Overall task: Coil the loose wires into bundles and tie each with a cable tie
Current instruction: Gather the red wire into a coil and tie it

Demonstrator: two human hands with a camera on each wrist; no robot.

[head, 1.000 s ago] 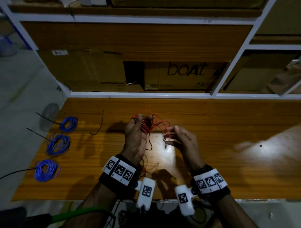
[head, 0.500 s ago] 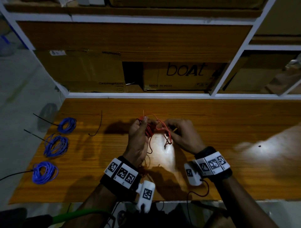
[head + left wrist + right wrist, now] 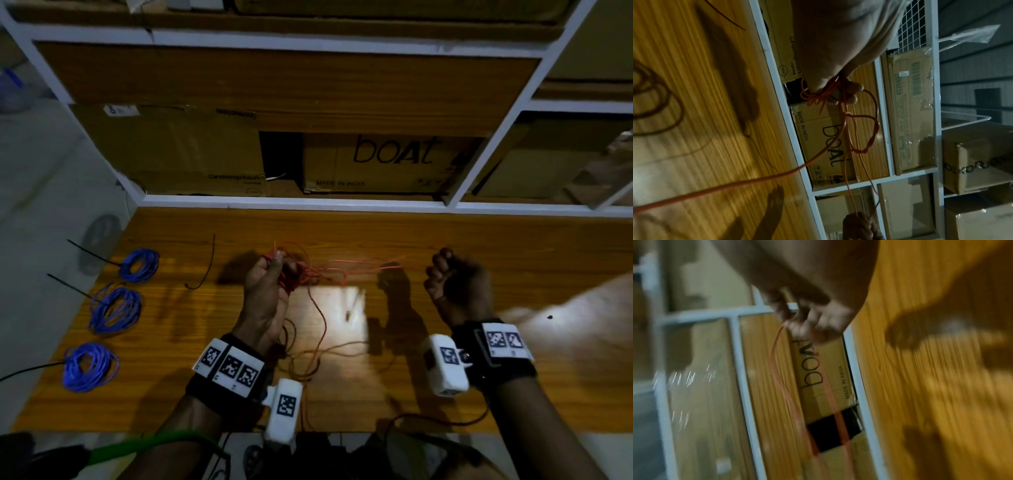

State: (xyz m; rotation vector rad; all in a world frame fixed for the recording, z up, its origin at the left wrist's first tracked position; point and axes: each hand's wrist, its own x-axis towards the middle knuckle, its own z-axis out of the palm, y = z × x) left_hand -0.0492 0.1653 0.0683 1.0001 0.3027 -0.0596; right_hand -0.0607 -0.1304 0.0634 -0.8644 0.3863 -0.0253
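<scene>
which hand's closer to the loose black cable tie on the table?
Left. The left hand holds the red wire just right of the cable tie; the right hand is far off to the right, past the wire.

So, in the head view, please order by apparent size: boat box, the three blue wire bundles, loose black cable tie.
1. boat box
2. blue bundles: middle slightly largest, near similar, far smallest, but farther away, so unsure
3. loose cable tie
</scene>
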